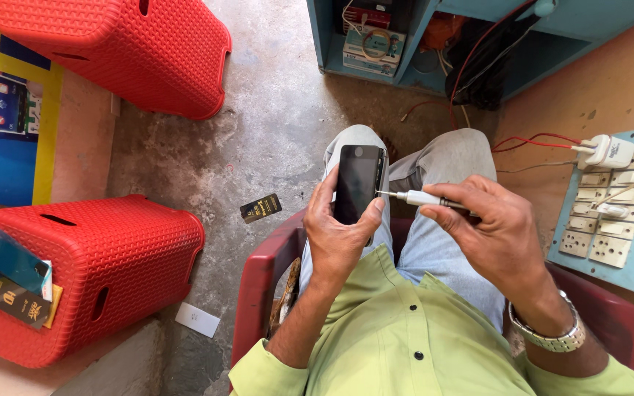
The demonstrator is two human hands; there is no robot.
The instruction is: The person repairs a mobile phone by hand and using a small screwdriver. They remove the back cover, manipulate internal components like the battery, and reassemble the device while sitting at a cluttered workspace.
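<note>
Bare concrete floor, 2 red stools; hands: left hand grips phone, right hand grips screwdriver.

Phone in left hand, screwdriver at its right.

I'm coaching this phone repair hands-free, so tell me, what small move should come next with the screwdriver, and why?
Probably seat the tip squarely and turn. The right hand holds the screwdriver with its tip at the right edge of the dark phone, which the left hand grips upright. Whether the tip sits in a screw cannot be told.
</note>
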